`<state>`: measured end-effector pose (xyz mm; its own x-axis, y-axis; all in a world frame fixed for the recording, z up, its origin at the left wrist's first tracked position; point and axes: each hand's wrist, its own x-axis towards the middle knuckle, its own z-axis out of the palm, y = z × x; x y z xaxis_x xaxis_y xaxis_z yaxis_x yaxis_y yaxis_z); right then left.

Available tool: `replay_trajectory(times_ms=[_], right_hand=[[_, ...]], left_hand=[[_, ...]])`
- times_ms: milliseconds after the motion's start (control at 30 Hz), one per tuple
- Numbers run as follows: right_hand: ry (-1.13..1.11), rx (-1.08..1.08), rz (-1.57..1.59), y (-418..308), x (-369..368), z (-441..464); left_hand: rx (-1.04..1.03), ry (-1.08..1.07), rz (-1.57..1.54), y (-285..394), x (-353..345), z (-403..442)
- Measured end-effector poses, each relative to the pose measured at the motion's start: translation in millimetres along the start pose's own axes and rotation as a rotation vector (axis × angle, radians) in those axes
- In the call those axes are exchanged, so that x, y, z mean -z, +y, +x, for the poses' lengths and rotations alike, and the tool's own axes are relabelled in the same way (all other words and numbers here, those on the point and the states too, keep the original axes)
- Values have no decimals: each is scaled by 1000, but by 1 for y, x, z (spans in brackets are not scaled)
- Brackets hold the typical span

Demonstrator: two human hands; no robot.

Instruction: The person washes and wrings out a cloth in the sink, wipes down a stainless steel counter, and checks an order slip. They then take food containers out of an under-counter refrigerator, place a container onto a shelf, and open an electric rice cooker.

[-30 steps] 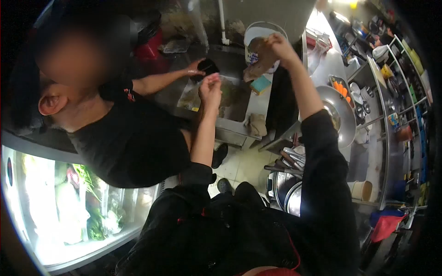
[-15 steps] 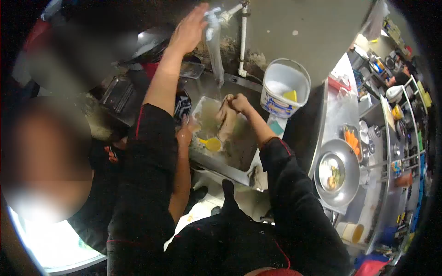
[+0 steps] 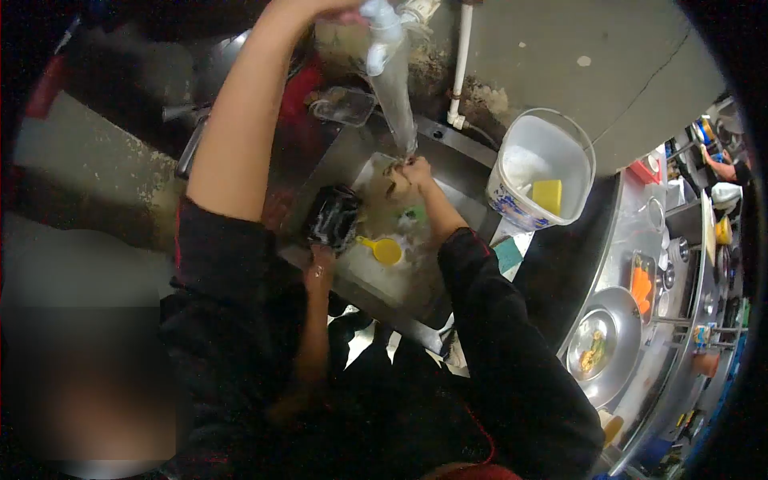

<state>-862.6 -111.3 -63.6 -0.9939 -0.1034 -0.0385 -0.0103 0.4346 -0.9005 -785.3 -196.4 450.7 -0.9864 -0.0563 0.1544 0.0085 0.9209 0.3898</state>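
My left hand (image 3: 328, 6) is at the top edge beside the white plastic tap (image 3: 384, 36), partly cut off and blurred; whether it grips the tap handle cannot be seen. A clear plastic sleeve (image 3: 396, 104) hangs from the tap down to the sink. At its lower end, my right hand (image 3: 416, 172) is closed on a beige, limp, cloth-like thing (image 3: 396, 182), now mostly hidden. Below lies the metal sink (image 3: 364, 292), with a yellow scoop (image 3: 386, 251) in it. To the left, a co-worker's wet hand (image 3: 320, 260) holds a black container (image 3: 334, 216) over the sink.
A white bucket (image 3: 512, 188) with suds and a yellow sponge (image 3: 547, 196) stands right of the sink, near a green pad (image 3: 507, 254). A clear tray (image 3: 344, 106) lies behind. Further right, a counter bears a large metal pan (image 3: 628, 352) and carrots (image 3: 641, 288).
My right hand has moved under the sleeve's end, with the beige cloth no longer hanging down. My left hand's fingers are no longer clearly visible. The co-worker's hand now holds up the black container.
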Motion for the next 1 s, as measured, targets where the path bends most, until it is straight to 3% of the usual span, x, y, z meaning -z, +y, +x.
replay_trajectory(times_ms=[67, 100, 133, 233, 300, 333, 367, 433, 533, 600, 667, 767, 867, 933, 1000], right_hand=[[-2, -20, -6, -11, 14, 4], [-5, -41, -1, -14, 16, 5], [-10, -61, 4, -17, 16, 9], [13, -171, 103, 26, -18, 41], [-294, -354, 531, 34, -18, 50], [-448, -445, 745, 36, -18, 52], [-464, -431, 863, 17, -8, 41], [-485, -407, 1102, -55, 34, -4], [-463, -212, 836, -71, 64, -18], [-400, -26, 687, -57, 56, -11], [-354, 168, 405, -31, 48, 8], [-96, 245, -385, -39, 64, 2], [-409, -177, 203, -27, 70, -7], [-309, -155, 284, -19, 75, -19], [-232, -109, 302, 14, 67, -14]], left_hand=[[-67, 120, -431, -102, -60, 70], [39, 52, -753, -121, -87, 67], [87, 201, -979, -133, -119, 58], [195, -73, -750, -195, -246, 49], [51, -419, -527, -195, -301, 17], [-130, -223, -677, -194, -332, -3], [-20, -456, -655, -202, -352, 2], [-50, -516, -634, -207, -367, 4], [-27, -479, -484, -212, -375, -10], [-51, -334, -512, -206, -373, -26], [82, -293, -1175, -239, -438, -27], [262, -337, -1096, -242, -452, -31], [422, -388, -1148, -234, -466, -17], [432, -420, -1028, -221, -463, -13], [416, -219, -749, -211, -473, -11]])
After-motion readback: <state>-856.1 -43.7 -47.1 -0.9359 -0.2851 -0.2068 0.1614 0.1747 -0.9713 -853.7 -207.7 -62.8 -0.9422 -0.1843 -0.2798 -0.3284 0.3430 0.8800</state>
